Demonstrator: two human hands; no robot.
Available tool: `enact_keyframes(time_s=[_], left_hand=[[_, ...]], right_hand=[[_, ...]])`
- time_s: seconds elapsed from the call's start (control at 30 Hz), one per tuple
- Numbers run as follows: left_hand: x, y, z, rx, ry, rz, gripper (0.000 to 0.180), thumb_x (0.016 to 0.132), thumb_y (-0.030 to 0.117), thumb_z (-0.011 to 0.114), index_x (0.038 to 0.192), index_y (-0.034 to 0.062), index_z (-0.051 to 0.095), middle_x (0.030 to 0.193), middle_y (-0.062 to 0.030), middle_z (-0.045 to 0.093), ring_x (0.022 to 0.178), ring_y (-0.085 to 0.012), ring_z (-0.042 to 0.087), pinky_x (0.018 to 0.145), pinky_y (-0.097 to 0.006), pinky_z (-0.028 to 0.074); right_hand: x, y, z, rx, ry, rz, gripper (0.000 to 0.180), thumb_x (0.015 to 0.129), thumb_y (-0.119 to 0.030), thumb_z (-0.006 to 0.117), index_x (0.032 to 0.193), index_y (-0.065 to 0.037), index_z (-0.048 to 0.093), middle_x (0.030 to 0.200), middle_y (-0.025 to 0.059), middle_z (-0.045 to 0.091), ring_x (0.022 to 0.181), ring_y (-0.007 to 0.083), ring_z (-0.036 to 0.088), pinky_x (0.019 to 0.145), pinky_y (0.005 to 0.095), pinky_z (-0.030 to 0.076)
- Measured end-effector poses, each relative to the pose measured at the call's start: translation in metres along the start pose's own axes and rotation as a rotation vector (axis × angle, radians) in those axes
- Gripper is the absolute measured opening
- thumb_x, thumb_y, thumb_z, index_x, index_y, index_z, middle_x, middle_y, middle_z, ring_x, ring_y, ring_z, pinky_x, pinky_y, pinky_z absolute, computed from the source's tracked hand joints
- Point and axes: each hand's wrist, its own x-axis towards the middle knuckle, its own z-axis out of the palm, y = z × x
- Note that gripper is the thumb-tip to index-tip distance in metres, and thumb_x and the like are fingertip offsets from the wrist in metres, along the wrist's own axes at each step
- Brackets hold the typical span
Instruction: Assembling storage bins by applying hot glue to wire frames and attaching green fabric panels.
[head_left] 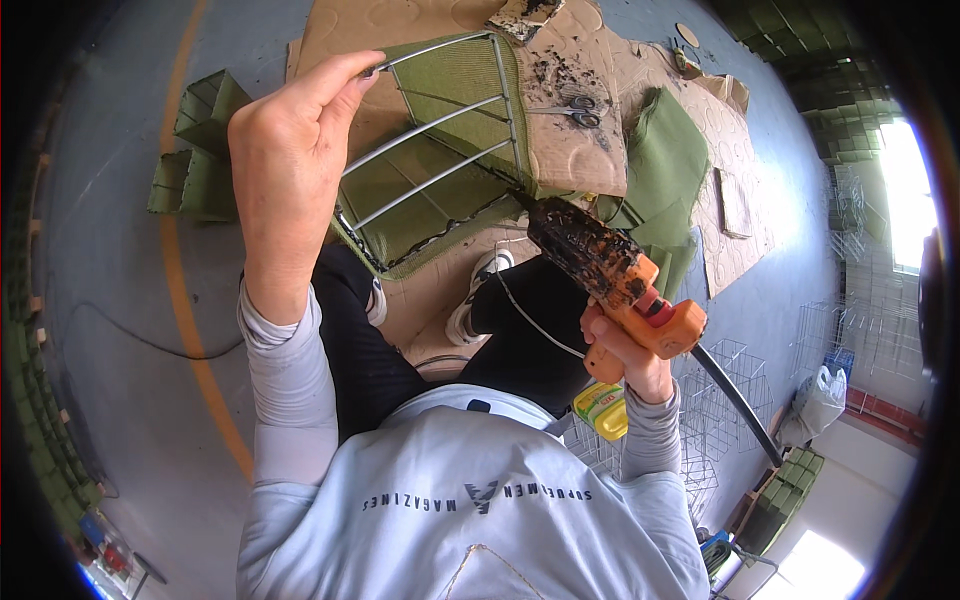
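My left hand [292, 150] pinches the upper left corner of a wire-framed box [440, 180] covered in green mesh fabric. Its metal rods run across the open side, and dark glue lines the lower edge of the fabric. In my right hand [640, 352] is an orange hot glue gun [600, 262], its barrel caked with black residue. The nozzle is at the box's lower right corner; whether it touches is hard to tell. A long black glue stick [738, 400] sticks out of the gun's rear, and a white cord hangs from it.
Cardboard sheets [575, 160] cover the floor ahead, with scissors [580, 112], black glue scraps and green fabric pieces [665, 165]. Finished-looking green boxes [205, 150] stand at the left. Wire frames [725, 385] and a yellow packet [602, 410] lie at the right.
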Motion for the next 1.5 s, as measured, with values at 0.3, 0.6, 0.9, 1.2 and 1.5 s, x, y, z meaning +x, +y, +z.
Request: enact_keyframes(time_s=[0.3,0.6,0.9,1.2,1.5], left_hand=[[0.0,-0.001,0.003,-0.044,0.021,0.022,0.012,0.087,0.006,0.068,0.099,0.0028,0.071,0.065,-0.0183,0.057,0.05,-0.0204,0.048,0.052,-0.029,0.042],[0.0,-0.006,0.003,0.044,0.011,0.012,0.016,0.092,0.012,0.066,0.106,0.0076,0.072,0.06,-0.0066,0.05,0.053,-0.0063,0.039,0.049,-0.024,0.036],[0.009,0.005,0.011,0.031,0.018,0.065,0.012,0.087,0.009,0.067,0.098,0.004,0.071,0.066,-0.0199,0.058,0.054,-0.0304,0.057,0.053,-0.035,0.045],[0.022,0.013,0.022,0.009,-0.051,0.066,0.014,0.09,0.014,0.064,0.097,0.004,0.071,0.071,-0.0207,0.063,0.063,-0.0352,0.063,0.057,-0.039,0.048],[0.045,0.006,0.034,-0.005,-0.091,0.229,0.015,0.091,0.012,0.062,0.099,0.0026,0.07,0.068,-0.0228,0.058,0.056,-0.0343,0.057,0.055,-0.037,0.045]], right_hand=[[-0.002,-0.003,0.0,-0.027,0.026,-0.025,0.015,0.08,-0.003,0.071,0.093,-0.003,0.063,0.082,-0.0008,0.061,0.072,0.0078,0.055,0.066,0.0226,0.045],[-0.005,-0.003,0.006,-0.018,0.006,-0.017,0.018,0.079,-0.001,0.071,0.094,-0.003,0.062,0.081,-0.0011,0.06,0.071,0.0071,0.054,0.062,0.0231,0.043],[0.002,0.006,-0.005,-0.454,-0.006,-0.258,0.017,0.085,-0.005,0.065,0.1,-0.001,0.058,0.08,0.0033,0.058,0.069,0.0112,0.054,0.063,0.0255,0.044],[0.009,0.004,-0.014,-0.228,0.064,-0.141,0.019,0.083,-0.011,0.073,0.097,-0.003,0.062,0.081,0.0013,0.063,0.07,0.0113,0.059,0.064,0.0259,0.048],[0.017,0.004,-0.022,-0.21,0.055,-0.07,0.022,0.084,-0.013,0.073,0.101,-0.003,0.063,0.082,0.0025,0.066,0.075,0.0117,0.063,0.068,0.0258,0.05]])
